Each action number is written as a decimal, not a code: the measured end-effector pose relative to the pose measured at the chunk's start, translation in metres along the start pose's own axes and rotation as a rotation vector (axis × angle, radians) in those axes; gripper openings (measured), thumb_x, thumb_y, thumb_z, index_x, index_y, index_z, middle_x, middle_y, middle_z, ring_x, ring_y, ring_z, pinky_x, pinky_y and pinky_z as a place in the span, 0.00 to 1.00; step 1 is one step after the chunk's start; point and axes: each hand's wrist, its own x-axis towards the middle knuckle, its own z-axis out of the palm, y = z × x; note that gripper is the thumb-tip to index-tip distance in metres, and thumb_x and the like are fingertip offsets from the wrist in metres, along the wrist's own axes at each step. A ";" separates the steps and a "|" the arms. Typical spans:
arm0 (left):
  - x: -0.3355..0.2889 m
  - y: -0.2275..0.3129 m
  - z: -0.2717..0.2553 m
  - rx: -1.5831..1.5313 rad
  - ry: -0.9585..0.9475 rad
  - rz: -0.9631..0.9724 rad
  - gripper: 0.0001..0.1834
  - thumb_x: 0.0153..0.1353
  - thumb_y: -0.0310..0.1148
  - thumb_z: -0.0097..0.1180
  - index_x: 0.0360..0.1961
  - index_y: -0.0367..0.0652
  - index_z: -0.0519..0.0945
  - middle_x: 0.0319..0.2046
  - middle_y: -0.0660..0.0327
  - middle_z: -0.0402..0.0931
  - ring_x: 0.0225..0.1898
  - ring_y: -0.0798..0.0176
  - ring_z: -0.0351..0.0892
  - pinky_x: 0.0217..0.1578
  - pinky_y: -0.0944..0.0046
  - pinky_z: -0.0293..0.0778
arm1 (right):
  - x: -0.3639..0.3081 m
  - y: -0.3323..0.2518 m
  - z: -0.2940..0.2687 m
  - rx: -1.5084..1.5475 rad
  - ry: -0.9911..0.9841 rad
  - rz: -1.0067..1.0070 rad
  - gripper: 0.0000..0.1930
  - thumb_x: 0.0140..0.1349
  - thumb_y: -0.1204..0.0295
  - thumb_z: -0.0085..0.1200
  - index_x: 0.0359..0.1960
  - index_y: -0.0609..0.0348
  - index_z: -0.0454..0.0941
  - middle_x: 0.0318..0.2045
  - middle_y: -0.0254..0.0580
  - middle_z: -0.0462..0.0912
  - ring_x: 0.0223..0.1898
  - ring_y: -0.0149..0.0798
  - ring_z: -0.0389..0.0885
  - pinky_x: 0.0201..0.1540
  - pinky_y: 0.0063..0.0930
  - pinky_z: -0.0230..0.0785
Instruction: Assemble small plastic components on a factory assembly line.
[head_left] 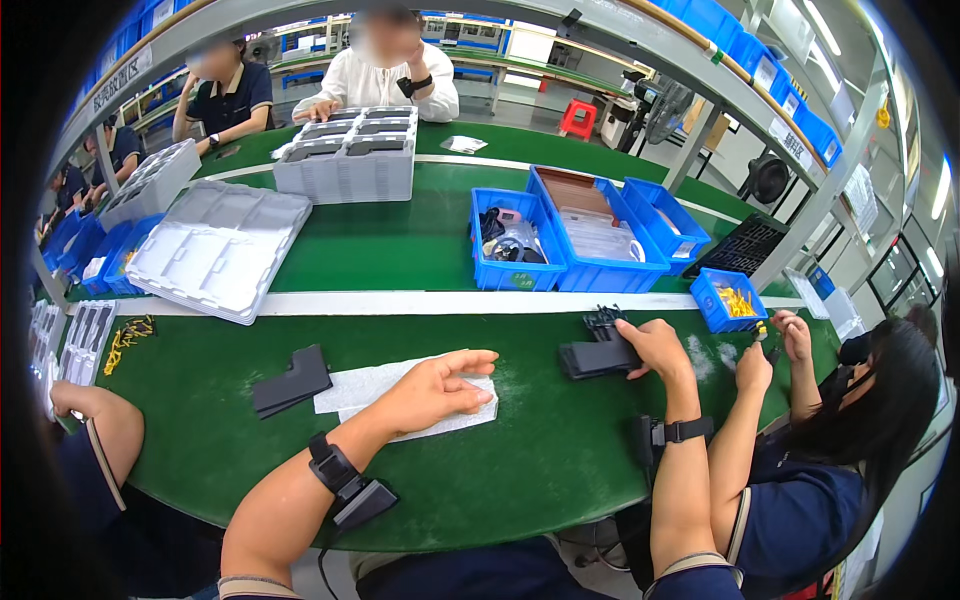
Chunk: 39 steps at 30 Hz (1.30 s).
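My left hand is open, fingers stretched to the right with nothing in them, just over a white cloth on the green table. To its left lies a flat, dark L-shaped part; whether it is one piece or several overlapping ones I cannot tell. My right hand grips the right end of a black flat block-like part, which sits low at the table surface. Thin black pieces stick up just behind it; their kind is too small to make out.
Behind a white strip stand blue bins and a grey tray. A small blue bin holds yellow pieces. A co-worker's hands work close on my right; another person's arm rests at far left. Stacked trays stand opposite.
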 end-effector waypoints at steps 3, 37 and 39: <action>-0.002 0.002 -0.001 -0.041 0.021 0.024 0.31 0.58 0.30 0.61 0.61 0.37 0.65 0.57 0.55 0.67 0.50 0.62 0.75 0.45 0.68 0.74 | -0.010 -0.020 0.025 0.025 -0.040 -0.069 0.29 0.58 0.57 0.57 0.19 0.83 0.74 0.17 0.51 0.76 0.16 0.43 0.80 0.14 0.32 0.76; -0.038 0.032 0.000 1.067 0.348 0.406 0.36 0.48 0.31 0.65 0.60 0.45 0.67 0.54 0.52 0.69 0.55 0.48 0.66 0.56 0.53 0.65 | -0.044 -0.071 0.105 -0.810 -0.201 -1.147 0.38 0.39 0.83 0.57 0.59 0.58 0.65 0.39 0.51 0.74 0.40 0.53 0.75 0.44 0.40 0.70; -0.058 0.034 -0.008 1.101 0.355 0.402 0.33 0.48 0.30 0.65 0.58 0.45 0.70 0.54 0.53 0.70 0.55 0.49 0.66 0.56 0.53 0.65 | -0.037 -0.069 0.105 -0.754 -0.177 -1.195 0.36 0.41 0.84 0.54 0.59 0.59 0.65 0.38 0.52 0.74 0.40 0.52 0.74 0.41 0.40 0.71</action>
